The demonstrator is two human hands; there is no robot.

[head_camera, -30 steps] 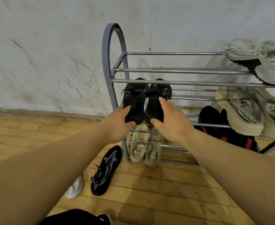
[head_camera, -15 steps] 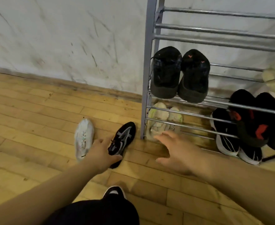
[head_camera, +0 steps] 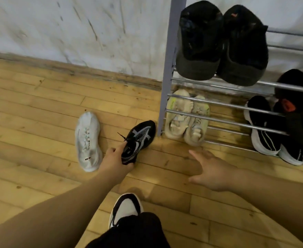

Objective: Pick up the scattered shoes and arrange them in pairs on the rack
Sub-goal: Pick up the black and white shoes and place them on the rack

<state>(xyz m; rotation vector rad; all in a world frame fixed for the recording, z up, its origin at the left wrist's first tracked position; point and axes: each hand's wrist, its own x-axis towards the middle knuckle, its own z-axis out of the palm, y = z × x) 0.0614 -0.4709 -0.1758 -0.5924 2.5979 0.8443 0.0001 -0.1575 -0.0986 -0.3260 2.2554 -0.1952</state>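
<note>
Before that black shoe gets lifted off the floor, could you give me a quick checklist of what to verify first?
1. Left hand closed on the black-and-grey shoe at its heel: ok.
2. Right hand free and open: ok.
3. Its mate in view: not ok, none visible.
4. White shoe clear of the grip: ok, beside, apart.
5. Free space on the rack: cannot tell.
</note>
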